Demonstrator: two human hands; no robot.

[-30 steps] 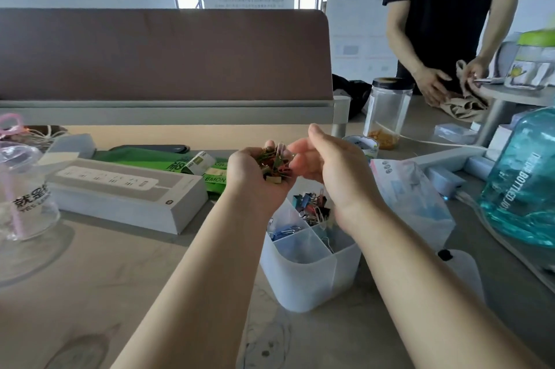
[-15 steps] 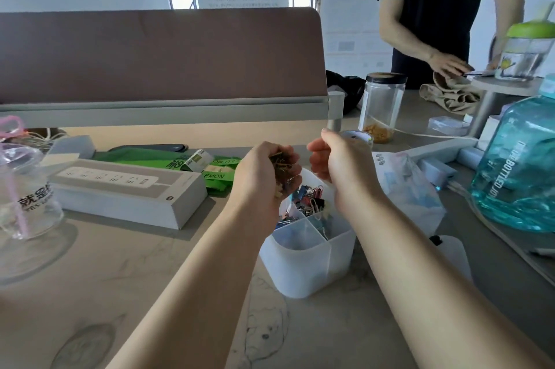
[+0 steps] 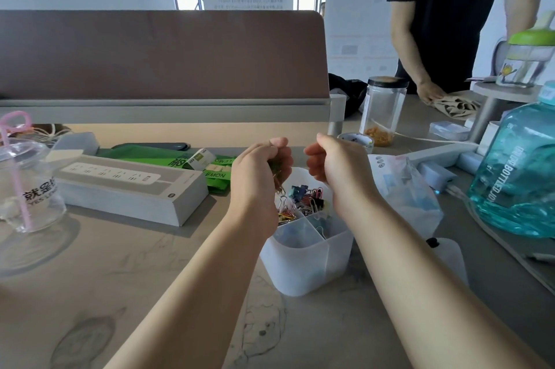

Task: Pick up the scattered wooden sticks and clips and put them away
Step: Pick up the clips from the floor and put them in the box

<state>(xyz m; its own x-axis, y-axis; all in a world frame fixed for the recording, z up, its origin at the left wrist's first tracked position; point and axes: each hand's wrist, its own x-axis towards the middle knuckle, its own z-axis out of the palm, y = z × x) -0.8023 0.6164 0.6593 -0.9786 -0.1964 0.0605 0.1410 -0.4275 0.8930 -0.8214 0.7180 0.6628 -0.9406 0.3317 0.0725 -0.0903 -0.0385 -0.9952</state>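
Tipping our left hand (image 3: 260,171) low over the divided box (image 3: 306,266), we should loosen its curled fingers (image 3: 277,144) gradually so the clips (image 3: 277,172) they grip drop into the far compartment. Our right hand (image 3: 338,168) hovers alongside, fingers curled; whether it holds anything we cannot tell.

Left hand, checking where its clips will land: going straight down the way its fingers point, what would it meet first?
Probably the clips piled in the divided box, directly under the left hand; depth is uncertain.
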